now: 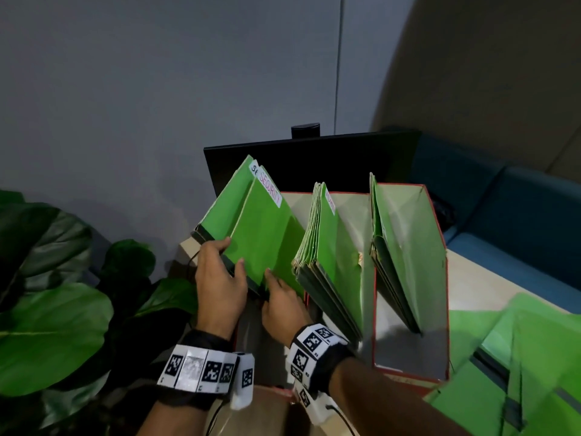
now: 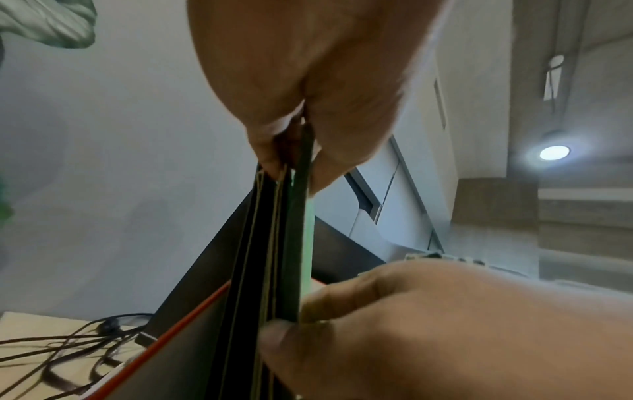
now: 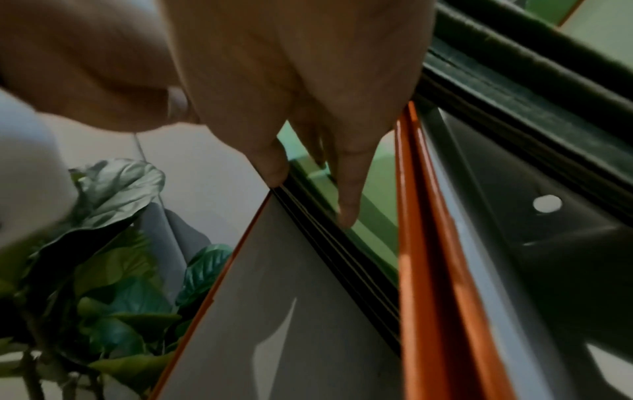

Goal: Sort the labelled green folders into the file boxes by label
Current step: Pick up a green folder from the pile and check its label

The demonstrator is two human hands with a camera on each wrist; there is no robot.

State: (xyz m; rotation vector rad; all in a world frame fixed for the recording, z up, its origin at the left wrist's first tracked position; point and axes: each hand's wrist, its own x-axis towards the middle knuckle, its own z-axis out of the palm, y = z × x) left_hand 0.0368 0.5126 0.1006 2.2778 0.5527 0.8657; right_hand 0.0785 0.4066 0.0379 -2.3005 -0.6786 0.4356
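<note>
Three red-rimmed file boxes stand side by side on the table. The left box (image 1: 306, 298) holds green folders tagged SECURITY (image 1: 261, 228), leaning left. My left hand (image 1: 233, 253) pinches their near edges (image 2: 296, 216), thumb on the front folder and fingers behind the bunch. Just below, my right hand (image 1: 273, 281) pinches the front folder's lower edge: thumb at the edge (image 3: 272, 167), fingers (image 3: 346, 211) laid on its green face. A thick folder stack (image 1: 327, 247) fills the middle box (image 1: 374, 309). The right box (image 1: 446, 278) holds a few folders (image 1: 399, 247).
Loose green folders (image 1: 518, 357) lie on the table (image 1: 471, 284) at the lower right. A dark monitor (image 1: 314, 158) stands right behind the boxes. Large plant leaves (image 1: 56, 309) crowd the left side. Cables (image 2: 68, 346) trail on the table beside the left box. A blue sofa (image 1: 518, 215) lies beyond.
</note>
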